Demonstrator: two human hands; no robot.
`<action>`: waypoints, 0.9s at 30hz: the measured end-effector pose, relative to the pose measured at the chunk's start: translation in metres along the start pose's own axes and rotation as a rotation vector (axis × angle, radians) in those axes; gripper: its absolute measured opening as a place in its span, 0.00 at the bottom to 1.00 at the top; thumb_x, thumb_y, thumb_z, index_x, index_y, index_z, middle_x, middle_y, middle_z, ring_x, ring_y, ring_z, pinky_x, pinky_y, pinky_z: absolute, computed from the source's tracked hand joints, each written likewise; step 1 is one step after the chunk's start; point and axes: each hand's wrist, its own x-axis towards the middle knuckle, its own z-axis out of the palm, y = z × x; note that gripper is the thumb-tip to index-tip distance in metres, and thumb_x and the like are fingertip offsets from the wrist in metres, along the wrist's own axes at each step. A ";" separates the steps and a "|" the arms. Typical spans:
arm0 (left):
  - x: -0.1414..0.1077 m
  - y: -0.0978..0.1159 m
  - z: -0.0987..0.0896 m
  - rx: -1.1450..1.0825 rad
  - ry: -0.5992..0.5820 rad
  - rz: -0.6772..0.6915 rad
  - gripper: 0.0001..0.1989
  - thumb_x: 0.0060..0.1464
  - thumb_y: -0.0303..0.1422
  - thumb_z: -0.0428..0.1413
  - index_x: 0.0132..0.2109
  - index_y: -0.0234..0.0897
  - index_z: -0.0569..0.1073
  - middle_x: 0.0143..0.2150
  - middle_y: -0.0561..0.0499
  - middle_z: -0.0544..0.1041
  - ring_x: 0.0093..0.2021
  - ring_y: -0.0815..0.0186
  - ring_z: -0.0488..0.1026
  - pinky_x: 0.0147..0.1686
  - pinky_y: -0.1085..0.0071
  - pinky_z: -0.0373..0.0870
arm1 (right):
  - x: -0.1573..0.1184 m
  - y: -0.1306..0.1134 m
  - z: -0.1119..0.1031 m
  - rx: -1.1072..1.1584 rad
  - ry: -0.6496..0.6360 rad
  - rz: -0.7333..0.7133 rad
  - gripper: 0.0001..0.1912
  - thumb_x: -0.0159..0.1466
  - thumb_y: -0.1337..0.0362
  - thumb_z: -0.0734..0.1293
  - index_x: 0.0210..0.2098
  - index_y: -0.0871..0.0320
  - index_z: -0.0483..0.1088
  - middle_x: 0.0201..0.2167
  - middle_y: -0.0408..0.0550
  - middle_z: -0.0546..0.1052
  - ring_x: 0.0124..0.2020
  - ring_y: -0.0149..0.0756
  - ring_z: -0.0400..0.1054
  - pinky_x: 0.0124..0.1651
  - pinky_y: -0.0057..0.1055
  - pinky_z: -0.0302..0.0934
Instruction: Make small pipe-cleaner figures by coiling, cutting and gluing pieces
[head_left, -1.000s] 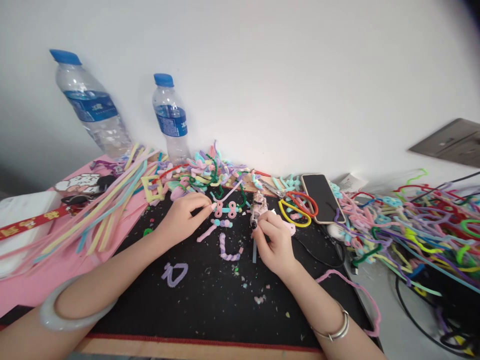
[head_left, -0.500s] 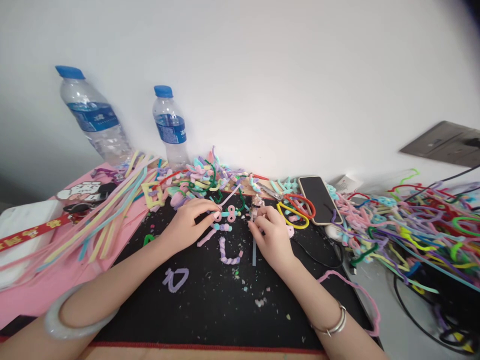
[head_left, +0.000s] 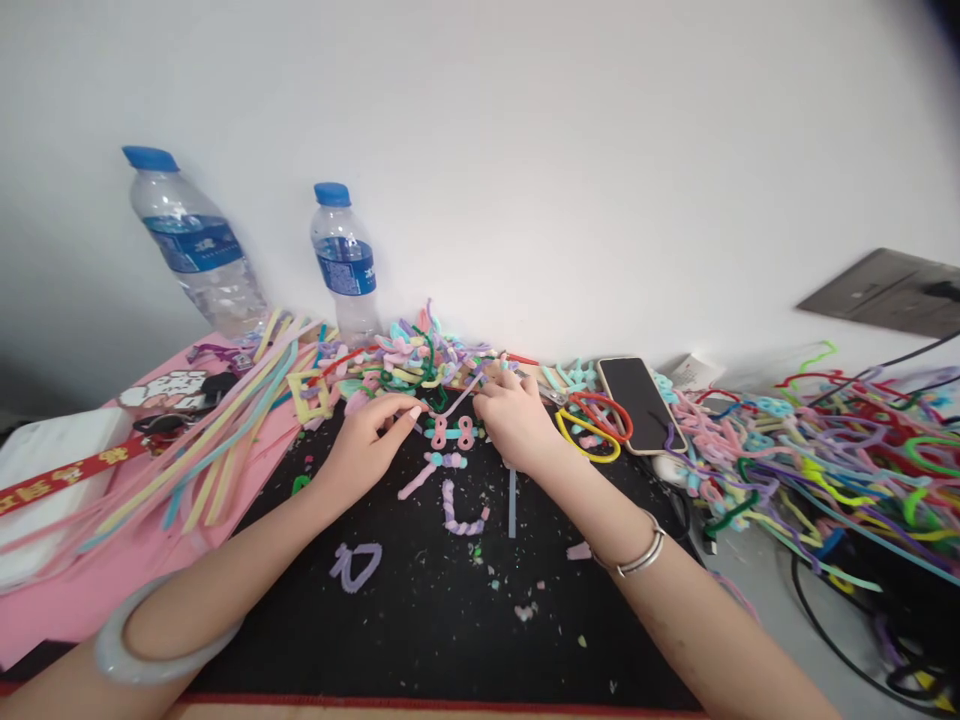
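Between thumb and forefinger, my left hand (head_left: 367, 448) pinches one end of a pale lilac pipe cleaner (head_left: 455, 402). My right hand (head_left: 516, 415) has its fingers closed at the upper end of the same strand, its fingertips partly hidden. Just below the strand lies a piece with pink loops on a turquoise bar (head_left: 452, 434). A pink and lilac twisted piece (head_left: 447, 461) lies under that, then a curved lilac twist (head_left: 459, 520). A flat blue-grey strip (head_left: 512, 503) shows below my right hand. A purple loop shape (head_left: 358, 567) rests nearer me on the black mat (head_left: 420, 640).
Scissors with red and yellow handles (head_left: 592, 428) lie beside a phone (head_left: 640, 403). Two water bottles (head_left: 345, 265) stand by the wall. Piles of pipe cleaners (head_left: 832, 460) spread along the right and back; long strands (head_left: 217, 430) cover the pink surface (head_left: 67, 620) at left.
My right hand has moved up and left to the lilac strand's upper end. My left hand has shifted slightly left, still pinching the strand. The view has tilted a little.
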 end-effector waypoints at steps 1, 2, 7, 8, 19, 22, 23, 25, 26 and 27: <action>0.000 0.000 0.000 -0.003 0.002 -0.002 0.14 0.60 0.39 0.47 0.43 0.37 0.72 0.45 0.48 0.75 0.45 0.60 0.70 0.45 0.67 0.65 | 0.003 0.000 -0.001 -0.003 0.014 0.006 0.11 0.56 0.79 0.61 0.31 0.59 0.70 0.34 0.56 0.75 0.43 0.50 0.62 0.39 0.41 0.51; 0.000 0.000 0.000 -0.007 0.007 -0.003 0.14 0.60 0.39 0.47 0.42 0.37 0.72 0.45 0.48 0.75 0.45 0.60 0.70 0.45 0.68 0.65 | 0.005 0.001 -0.003 -0.001 0.037 0.016 0.12 0.56 0.80 0.61 0.33 0.59 0.70 0.33 0.55 0.75 0.43 0.49 0.62 0.39 0.41 0.52; -0.001 0.004 0.001 -0.036 0.056 -0.028 0.13 0.60 0.39 0.48 0.42 0.37 0.72 0.43 0.49 0.75 0.42 0.62 0.70 0.41 0.69 0.65 | 0.006 0.011 -0.014 0.200 0.271 0.171 0.11 0.60 0.77 0.58 0.36 0.59 0.67 0.32 0.52 0.75 0.35 0.41 0.67 0.37 0.35 0.55; -0.001 0.005 0.001 -0.054 0.063 -0.041 0.13 0.59 0.40 0.48 0.42 0.37 0.72 0.42 0.49 0.75 0.41 0.62 0.71 0.40 0.69 0.65 | 0.004 0.013 -0.015 0.288 0.352 0.233 0.10 0.61 0.76 0.58 0.37 0.59 0.66 0.32 0.51 0.75 0.35 0.40 0.67 0.37 0.34 0.57; -0.006 0.014 0.008 -0.296 -0.119 -0.094 0.17 0.54 0.41 0.54 0.48 0.35 0.69 0.40 0.47 0.75 0.39 0.62 0.73 0.35 0.69 0.71 | -0.048 -0.011 -0.010 1.512 0.638 0.604 0.07 0.56 0.67 0.67 0.32 0.56 0.63 0.26 0.40 0.71 0.26 0.31 0.73 0.32 0.28 0.67; -0.008 0.015 0.010 -0.277 -0.145 -0.071 0.16 0.55 0.39 0.54 0.48 0.36 0.69 0.38 0.48 0.75 0.33 0.66 0.73 0.31 0.72 0.70 | -0.060 -0.017 -0.004 1.586 0.555 0.609 0.08 0.56 0.66 0.69 0.32 0.56 0.64 0.24 0.39 0.71 0.25 0.30 0.73 0.29 0.26 0.65; -0.009 0.016 0.010 -0.265 -0.155 -0.073 0.15 0.55 0.39 0.54 0.47 0.36 0.70 0.35 0.50 0.75 0.29 0.68 0.72 0.28 0.74 0.68 | -0.062 -0.019 -0.001 1.604 0.523 0.602 0.08 0.56 0.66 0.69 0.32 0.57 0.64 0.24 0.39 0.71 0.24 0.30 0.73 0.29 0.26 0.65; -0.011 0.017 0.011 -0.251 -0.184 -0.083 0.12 0.57 0.39 0.52 0.41 0.35 0.72 0.26 0.54 0.73 0.22 0.71 0.68 0.22 0.76 0.64 | -0.066 -0.022 0.002 1.623 0.486 0.574 0.08 0.55 0.66 0.69 0.31 0.57 0.65 0.24 0.39 0.71 0.24 0.30 0.72 0.30 0.27 0.65; -0.012 0.017 0.011 -0.249 -0.197 -0.088 0.12 0.58 0.38 0.51 0.38 0.35 0.73 0.23 0.56 0.71 0.19 0.72 0.66 0.20 0.76 0.62 | -0.067 -0.023 0.004 1.626 0.481 0.556 0.08 0.55 0.66 0.69 0.32 0.57 0.65 0.25 0.39 0.71 0.24 0.29 0.72 0.31 0.27 0.65; -0.012 0.017 0.011 -0.249 -0.205 -0.089 0.12 0.59 0.38 0.50 0.35 0.34 0.72 0.20 0.57 0.70 0.17 0.73 0.64 0.19 0.76 0.61 | -0.068 -0.025 0.005 1.621 0.481 0.538 0.08 0.55 0.66 0.69 0.32 0.56 0.65 0.26 0.40 0.72 0.24 0.29 0.71 0.31 0.28 0.65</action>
